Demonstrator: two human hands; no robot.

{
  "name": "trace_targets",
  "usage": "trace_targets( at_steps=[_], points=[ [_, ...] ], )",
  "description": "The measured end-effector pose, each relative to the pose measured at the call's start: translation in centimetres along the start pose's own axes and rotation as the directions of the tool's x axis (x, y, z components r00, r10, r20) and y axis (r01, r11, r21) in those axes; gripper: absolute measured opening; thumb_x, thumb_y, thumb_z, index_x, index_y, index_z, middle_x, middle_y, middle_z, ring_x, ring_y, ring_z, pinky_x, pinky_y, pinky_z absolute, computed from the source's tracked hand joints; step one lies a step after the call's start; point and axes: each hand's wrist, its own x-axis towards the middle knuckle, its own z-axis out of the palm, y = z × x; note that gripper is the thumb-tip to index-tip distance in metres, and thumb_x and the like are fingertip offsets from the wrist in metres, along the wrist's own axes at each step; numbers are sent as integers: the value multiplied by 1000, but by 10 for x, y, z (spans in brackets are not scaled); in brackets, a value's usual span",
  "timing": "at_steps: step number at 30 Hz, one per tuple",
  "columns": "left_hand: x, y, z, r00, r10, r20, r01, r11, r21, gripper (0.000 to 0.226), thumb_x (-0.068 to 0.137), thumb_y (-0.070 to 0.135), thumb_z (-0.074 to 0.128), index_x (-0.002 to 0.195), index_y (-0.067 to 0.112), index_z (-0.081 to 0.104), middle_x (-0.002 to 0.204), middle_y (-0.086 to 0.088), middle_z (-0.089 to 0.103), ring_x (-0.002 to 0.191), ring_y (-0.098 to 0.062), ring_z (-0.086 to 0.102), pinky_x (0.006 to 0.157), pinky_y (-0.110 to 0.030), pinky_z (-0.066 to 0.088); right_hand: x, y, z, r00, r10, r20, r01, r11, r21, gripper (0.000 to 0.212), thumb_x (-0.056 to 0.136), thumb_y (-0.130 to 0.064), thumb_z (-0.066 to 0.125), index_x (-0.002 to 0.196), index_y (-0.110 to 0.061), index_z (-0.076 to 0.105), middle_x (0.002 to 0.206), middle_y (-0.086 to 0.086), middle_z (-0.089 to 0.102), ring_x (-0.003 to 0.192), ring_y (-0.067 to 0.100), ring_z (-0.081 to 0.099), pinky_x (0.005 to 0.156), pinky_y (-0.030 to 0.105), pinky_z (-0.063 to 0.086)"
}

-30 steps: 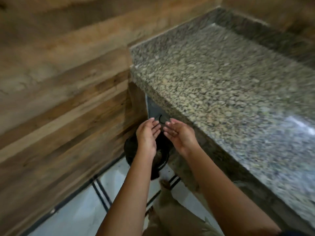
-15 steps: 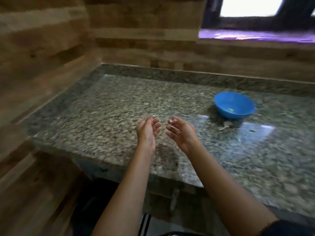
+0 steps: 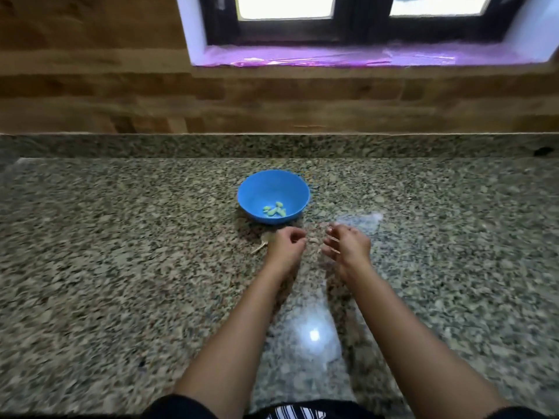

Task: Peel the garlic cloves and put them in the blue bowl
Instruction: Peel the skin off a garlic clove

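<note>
Here the speckled granite countertop (image 3: 121, 252) carries the round blue plastic bowl (image 3: 257, 189), just beyond both hands, with several small pale peeled garlic cloves (image 3: 274, 209) in its bottom. The left hand (image 3: 287, 241) is curled, around something or nothing I cannot tell; the right hand (image 3: 348, 246) hangs loosely spread and empty, and pale garlic scraps (image 3: 314, 241) lie between them, near to either. Half a second ago the bowl sat off to the right, with both hands raised and open.
</note>
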Motion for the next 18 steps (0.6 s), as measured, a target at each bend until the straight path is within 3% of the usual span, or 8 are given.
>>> trace_targets(
  at_steps=[3,8,11,15,18],
  points=[
    [8,21,10,998,52,29,-55,989,135,30,89,12,57,118,3,62,119,-14,63,111,-25,57,93,-26,39,22,-11,-17,999,-10,-31,10,1000,-11,21,94,-13,52,74,-11,56,64,3,56,49,16,47,36,18,36],
    [21,26,28,995,79,55,-93,945,314,19,91,12,54,102,1,65,110,-18,59,104,-29,56,87,-30,38,44,-14,-28,1000,18,17,-18,1000,16,21,94,-17,55,74,-11,55,66,4,58,45,11,52,34,17,41],
    [16,31,29,992,120,-44,-108,972,208,14,89,12,56,96,4,66,102,-14,64,95,-25,59,83,-30,42,47,-13,-29,998,41,41,-42,999,28,24,94,-22,54,74,-11,56,65,4,59,42,9,51,38,19,40],
    [7,50,7,941,190,-280,-191,981,22,14,89,12,60,96,3,68,93,-10,67,87,-19,60,76,-23,42,43,-11,-25,993,76,90,-79,996,34,17,95,-17,52,80,-11,56,70,4,58,52,12,52,48,24,40],
    [17,55,-16,901,132,-414,-165,985,-44,17,91,13,59,101,3,68,96,-10,68,89,-20,62,81,-29,46,38,-8,-21,989,91,116,-93,995,17,13,94,-14,53,83,-9,57,72,6,59,58,16,53,51,27,42]
  ],
)
